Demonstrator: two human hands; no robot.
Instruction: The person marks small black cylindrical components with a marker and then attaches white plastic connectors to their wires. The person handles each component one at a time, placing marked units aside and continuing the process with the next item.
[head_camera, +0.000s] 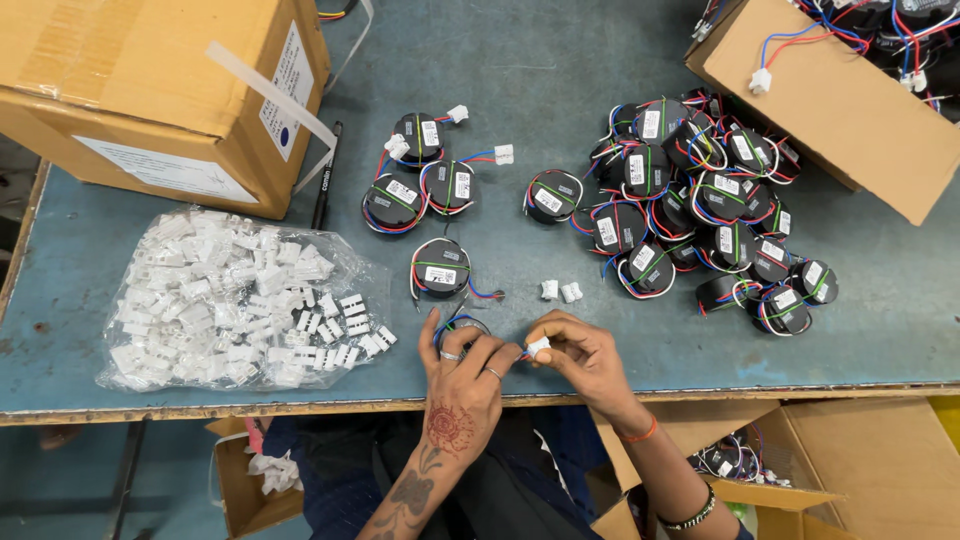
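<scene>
Together left hand (462, 372), right hand (583, 357) pinch white connector (539, 347)

Both forearms are bare, with no sleeves. The left hand (462, 375) wears two silver rings and carries a reddish-brown round henna pattern on its back, with darker tattoo-like designs running down the forearm. The right hand (585, 358) has a thin orange-red thread at the wrist and a dark beaded bracelet farther up the forearm.
</scene>
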